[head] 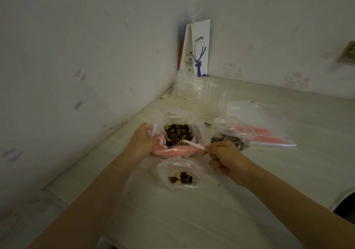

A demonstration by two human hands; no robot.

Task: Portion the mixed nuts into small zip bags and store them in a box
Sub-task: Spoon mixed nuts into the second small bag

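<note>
Head view looks down on a pale counter point(192, 214) set into a wall corner. At the centre of the frame lies a large bag point(172, 150) with a pink zip strip, its mouth open and mixed nuts point(177, 134) showing inside. The left hand point(143, 141) grips the bag's left edge, fingers curled round the bunched plastic. The right hand point(224, 158), just right of the bag, pinches the handle of a white spoon point(193, 145) between thumb and forefinger, the other fingers curled under; the spoon's tip rests in the nuts. Just below the large bag, a small zip bag point(167, 170) lies open on the counter with a few nuts at its bottom. A second small zip bag point(236, 129), holding more nuts, sits right of the large bag, partly behind the right hand. Further right lies a flat stack of empty zip bags point(269, 125) with pink strips. In the corner, upper centre, a white paper bag point(200, 47) with a blue deer stands against the wall, crumpled clear plastic point(187, 85) at its foot.
</note>
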